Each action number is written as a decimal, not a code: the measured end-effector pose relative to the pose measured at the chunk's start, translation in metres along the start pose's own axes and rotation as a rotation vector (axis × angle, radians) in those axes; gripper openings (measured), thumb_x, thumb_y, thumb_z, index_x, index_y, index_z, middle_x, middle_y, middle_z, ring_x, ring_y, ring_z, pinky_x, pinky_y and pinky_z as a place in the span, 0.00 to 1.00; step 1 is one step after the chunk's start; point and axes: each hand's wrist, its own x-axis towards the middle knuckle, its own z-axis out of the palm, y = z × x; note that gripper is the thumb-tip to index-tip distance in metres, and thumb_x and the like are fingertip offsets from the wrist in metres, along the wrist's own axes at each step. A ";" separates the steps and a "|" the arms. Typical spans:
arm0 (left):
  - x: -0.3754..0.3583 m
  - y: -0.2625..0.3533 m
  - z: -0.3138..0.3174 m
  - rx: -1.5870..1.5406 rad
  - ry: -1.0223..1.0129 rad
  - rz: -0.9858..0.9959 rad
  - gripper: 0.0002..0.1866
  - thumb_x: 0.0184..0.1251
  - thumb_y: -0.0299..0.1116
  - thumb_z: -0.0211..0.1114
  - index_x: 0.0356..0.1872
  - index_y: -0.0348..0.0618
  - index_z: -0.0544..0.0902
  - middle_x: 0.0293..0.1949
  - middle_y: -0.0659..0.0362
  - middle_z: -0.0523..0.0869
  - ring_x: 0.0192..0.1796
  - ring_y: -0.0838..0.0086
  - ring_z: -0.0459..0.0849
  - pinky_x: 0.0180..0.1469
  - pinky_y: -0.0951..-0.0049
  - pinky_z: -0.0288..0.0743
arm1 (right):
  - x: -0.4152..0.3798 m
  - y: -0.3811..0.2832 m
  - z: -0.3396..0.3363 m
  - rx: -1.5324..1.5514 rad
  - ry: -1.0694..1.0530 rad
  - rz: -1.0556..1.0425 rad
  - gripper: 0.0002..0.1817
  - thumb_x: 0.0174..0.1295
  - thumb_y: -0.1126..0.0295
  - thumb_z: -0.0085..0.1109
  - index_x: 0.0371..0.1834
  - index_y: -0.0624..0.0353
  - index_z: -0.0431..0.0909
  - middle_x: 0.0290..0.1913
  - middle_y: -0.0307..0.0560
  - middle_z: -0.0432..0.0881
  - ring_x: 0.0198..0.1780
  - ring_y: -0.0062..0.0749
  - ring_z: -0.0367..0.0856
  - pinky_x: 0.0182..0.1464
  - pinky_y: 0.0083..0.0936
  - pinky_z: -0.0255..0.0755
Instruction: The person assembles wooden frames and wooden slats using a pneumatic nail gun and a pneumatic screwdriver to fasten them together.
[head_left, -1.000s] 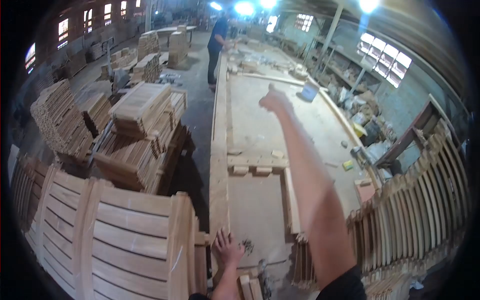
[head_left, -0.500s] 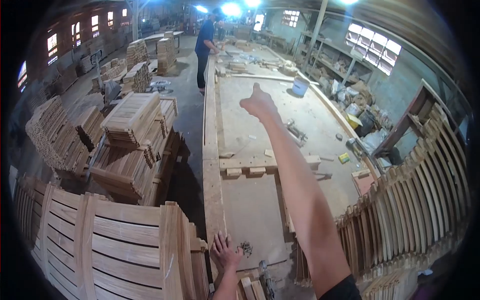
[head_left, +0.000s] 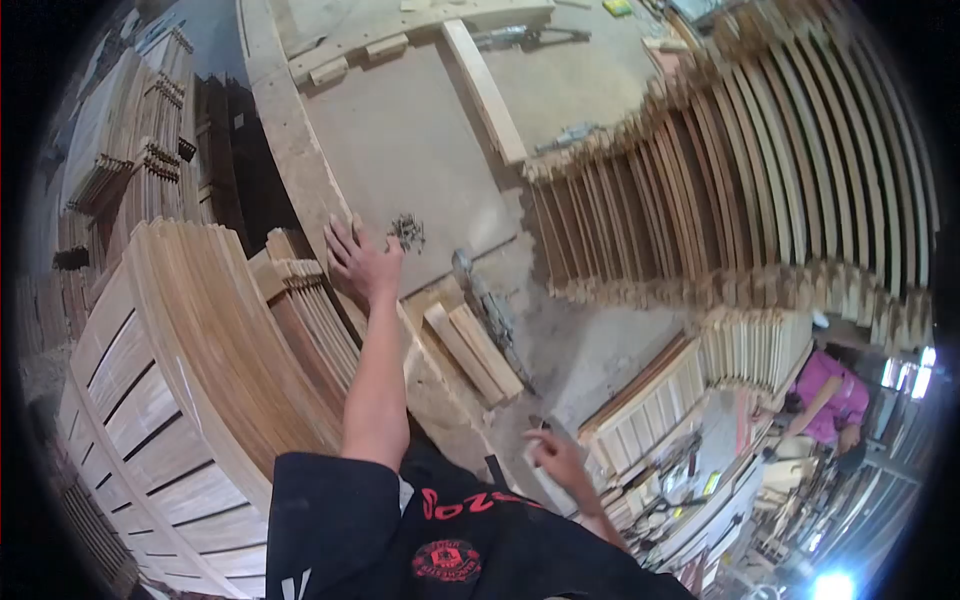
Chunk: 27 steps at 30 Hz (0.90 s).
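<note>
Along a pale surface [head_left: 400,150] in a cluttered workshop, the left hand [head_left: 366,268] is resting on the wooden edge [head_left: 312,160], fingers spreading apart. Right hand [head_left: 562,464] is hovering near the torso; index finger is extending apart from the others, which are curling; cannot tell if they are closing on anything. Small metal pieces [head_left: 408,232] are lying in a loose pile on the surface, just beside the left fingers; pieces are pointing mixed ways, no single long axis showing. Metal tool [head_left: 488,315] is lying nearby, long axis running upper left to lower right. Two wood blocks [head_left: 472,352] are lying side by side next to it, running roughly the same way. Long wood strip [head_left: 484,92] is sloping that way too, farther up the surface. Curved slats [head_left: 720,170] are standing in a dense row at right; slatted panels [head_left: 160,410] are stacking up at left. Person in pink [head_left: 832,398] is bending at far right, near a bright light [head_left: 834,586]. Dark shirt [head_left: 350,530] is showing red lettering, upside down, partly hidden in folds, and a red crest [head_left: 447,561]; rim is apparently reading "MANCHESTER", rest too small.
</note>
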 end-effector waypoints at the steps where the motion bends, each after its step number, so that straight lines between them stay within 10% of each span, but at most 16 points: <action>1: -0.002 -0.002 0.000 0.007 0.001 0.013 0.36 0.50 0.45 0.65 0.64 0.47 0.73 0.75 0.50 0.58 0.77 0.56 0.53 0.74 0.51 0.49 | -0.008 0.007 -0.015 -0.105 0.033 0.011 0.21 0.61 0.67 0.60 0.58 0.55 0.79 0.22 0.41 0.80 0.24 0.20 0.77 0.31 0.23 0.73; 8: -0.003 -0.002 0.001 0.095 -0.053 0.005 0.35 0.52 0.48 0.64 0.62 0.42 0.75 0.75 0.46 0.56 0.77 0.54 0.51 0.73 0.49 0.49 | 0.099 -0.094 0.018 -0.053 0.568 -0.294 0.32 0.60 0.65 0.60 0.67 0.65 0.66 0.29 0.55 0.82 0.30 0.41 0.83 0.36 0.32 0.76; 10: -0.003 0.000 -0.015 0.095 -0.131 -0.006 0.35 0.57 0.48 0.62 0.65 0.43 0.73 0.77 0.46 0.51 0.79 0.54 0.45 0.73 0.48 0.48 | 0.148 -0.091 0.044 -0.431 0.544 -0.185 0.35 0.60 0.64 0.61 0.68 0.69 0.62 0.37 0.60 0.84 0.39 0.50 0.85 0.43 0.40 0.77; 12: -0.005 -0.005 -0.004 0.055 -0.094 -0.022 0.38 0.56 0.51 0.62 0.68 0.47 0.70 0.77 0.47 0.51 0.79 0.54 0.45 0.74 0.48 0.45 | 0.175 -0.058 0.052 -0.470 0.087 0.001 0.46 0.52 0.54 0.65 0.70 0.70 0.59 0.59 0.72 0.74 0.61 0.59 0.74 0.63 0.44 0.68; 14: -0.001 -0.006 -0.008 -0.037 -0.086 -0.048 0.39 0.53 0.50 0.62 0.68 0.47 0.70 0.76 0.46 0.53 0.79 0.53 0.45 0.75 0.47 0.43 | 0.187 -0.037 0.057 -0.697 0.602 -0.795 0.49 0.48 0.51 0.66 0.70 0.70 0.59 0.55 0.72 0.76 0.59 0.60 0.75 0.62 0.44 0.70; 20: -0.014 -0.009 -0.005 -0.061 -0.058 -0.026 0.40 0.49 0.48 0.63 0.67 0.46 0.71 0.76 0.46 0.54 0.78 0.52 0.47 0.75 0.46 0.43 | 0.187 -0.035 0.073 -0.713 0.255 0.057 0.48 0.56 0.47 0.61 0.72 0.69 0.55 0.53 0.74 0.77 0.56 0.61 0.77 0.62 0.45 0.69; 27: -0.004 -0.008 0.005 -0.036 0.020 -0.011 0.39 0.47 0.48 0.64 0.66 0.46 0.72 0.75 0.46 0.55 0.78 0.51 0.48 0.75 0.47 0.44 | 0.182 -0.040 0.060 -0.371 0.462 -0.415 0.44 0.52 0.54 0.66 0.69 0.66 0.62 0.29 0.60 0.82 0.33 0.57 0.82 0.40 0.43 0.76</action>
